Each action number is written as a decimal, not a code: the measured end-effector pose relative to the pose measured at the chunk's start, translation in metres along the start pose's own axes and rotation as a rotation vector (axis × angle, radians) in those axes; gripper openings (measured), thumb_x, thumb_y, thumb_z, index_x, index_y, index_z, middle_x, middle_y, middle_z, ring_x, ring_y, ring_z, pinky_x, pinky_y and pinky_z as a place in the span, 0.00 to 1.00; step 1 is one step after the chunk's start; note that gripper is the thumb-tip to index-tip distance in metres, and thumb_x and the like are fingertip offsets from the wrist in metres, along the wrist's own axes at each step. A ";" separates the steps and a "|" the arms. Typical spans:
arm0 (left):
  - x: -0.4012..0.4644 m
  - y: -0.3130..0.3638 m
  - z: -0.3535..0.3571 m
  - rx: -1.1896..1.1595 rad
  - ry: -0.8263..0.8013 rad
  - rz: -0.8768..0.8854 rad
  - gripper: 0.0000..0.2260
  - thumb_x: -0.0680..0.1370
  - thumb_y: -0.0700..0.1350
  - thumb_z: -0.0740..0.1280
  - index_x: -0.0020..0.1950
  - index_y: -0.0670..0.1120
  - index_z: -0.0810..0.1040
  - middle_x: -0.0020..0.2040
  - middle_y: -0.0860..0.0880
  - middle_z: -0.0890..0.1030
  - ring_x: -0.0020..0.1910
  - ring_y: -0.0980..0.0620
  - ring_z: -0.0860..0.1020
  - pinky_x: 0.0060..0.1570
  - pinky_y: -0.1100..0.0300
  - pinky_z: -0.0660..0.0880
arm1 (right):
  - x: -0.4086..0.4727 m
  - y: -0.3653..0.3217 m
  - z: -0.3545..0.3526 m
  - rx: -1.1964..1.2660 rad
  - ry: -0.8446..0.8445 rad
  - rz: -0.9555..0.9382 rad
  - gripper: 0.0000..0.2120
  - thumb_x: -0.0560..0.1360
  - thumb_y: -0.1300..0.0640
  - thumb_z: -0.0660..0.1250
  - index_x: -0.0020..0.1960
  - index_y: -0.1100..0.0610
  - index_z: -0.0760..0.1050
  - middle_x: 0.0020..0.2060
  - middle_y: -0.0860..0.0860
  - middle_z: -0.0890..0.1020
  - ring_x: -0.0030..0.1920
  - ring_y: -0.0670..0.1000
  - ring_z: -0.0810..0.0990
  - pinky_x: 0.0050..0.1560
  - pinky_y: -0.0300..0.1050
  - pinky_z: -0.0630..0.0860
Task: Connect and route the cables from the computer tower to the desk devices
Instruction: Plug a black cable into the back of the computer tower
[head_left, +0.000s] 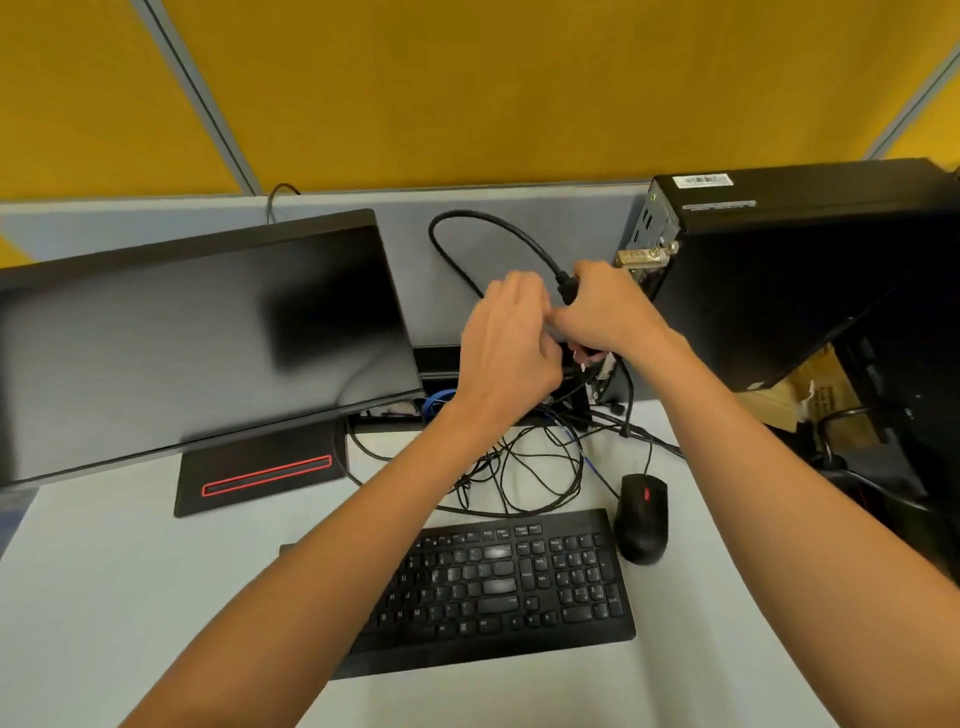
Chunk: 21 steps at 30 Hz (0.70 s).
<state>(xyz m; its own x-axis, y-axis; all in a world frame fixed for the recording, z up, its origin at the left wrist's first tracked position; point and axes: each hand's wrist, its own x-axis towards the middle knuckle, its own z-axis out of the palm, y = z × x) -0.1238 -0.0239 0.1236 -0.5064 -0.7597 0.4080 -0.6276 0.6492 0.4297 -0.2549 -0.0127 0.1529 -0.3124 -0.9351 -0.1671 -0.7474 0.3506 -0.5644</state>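
Cable (488, 228) end hidden behind hands (561, 322)

Mid-frame, the right hand (605, 306) grips the plug end of a thick black cable (467, 221) that loops up toward the grey partition. The left hand (511, 343) touches it from the left, fingers curled; what they hold is hidden. At right stands the black computer tower (810, 260), at left the dark monitor (197, 332). Below lie tangled thin cables (524, 467), a keyboard (498, 582) and a mouse (642, 517) on the white desk (104, 597).
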 end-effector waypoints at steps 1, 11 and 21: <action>0.001 -0.001 0.000 0.110 0.099 0.102 0.16 0.63 0.37 0.68 0.50 0.43 0.72 0.50 0.45 0.75 0.46 0.46 0.73 0.41 0.58 0.65 | -0.001 0.004 0.002 0.004 -0.070 0.013 0.11 0.71 0.57 0.68 0.47 0.59 0.68 0.32 0.55 0.81 0.28 0.55 0.82 0.28 0.49 0.80; 0.038 -0.019 -0.004 0.440 -0.362 0.223 0.05 0.73 0.43 0.64 0.42 0.41 0.74 0.46 0.43 0.78 0.55 0.42 0.69 0.46 0.56 0.61 | -0.016 0.079 0.042 0.200 -0.297 -0.015 0.19 0.65 0.54 0.78 0.51 0.56 0.74 0.44 0.53 0.80 0.44 0.53 0.80 0.47 0.49 0.77; 0.051 -0.022 -0.011 0.549 -0.418 -0.085 0.18 0.70 0.53 0.70 0.31 0.45 0.64 0.36 0.46 0.71 0.55 0.42 0.71 0.60 0.46 0.64 | -0.058 0.186 0.123 -0.094 -0.176 0.188 0.07 0.77 0.57 0.66 0.54 0.58 0.75 0.50 0.59 0.80 0.52 0.60 0.78 0.48 0.47 0.73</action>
<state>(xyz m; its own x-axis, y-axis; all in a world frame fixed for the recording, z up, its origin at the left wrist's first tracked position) -0.1293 -0.0760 0.1436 -0.5582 -0.8297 -0.0009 -0.8277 0.5569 -0.0684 -0.3036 0.1008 -0.0419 -0.3501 -0.8447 -0.4048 -0.7393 0.5146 -0.4344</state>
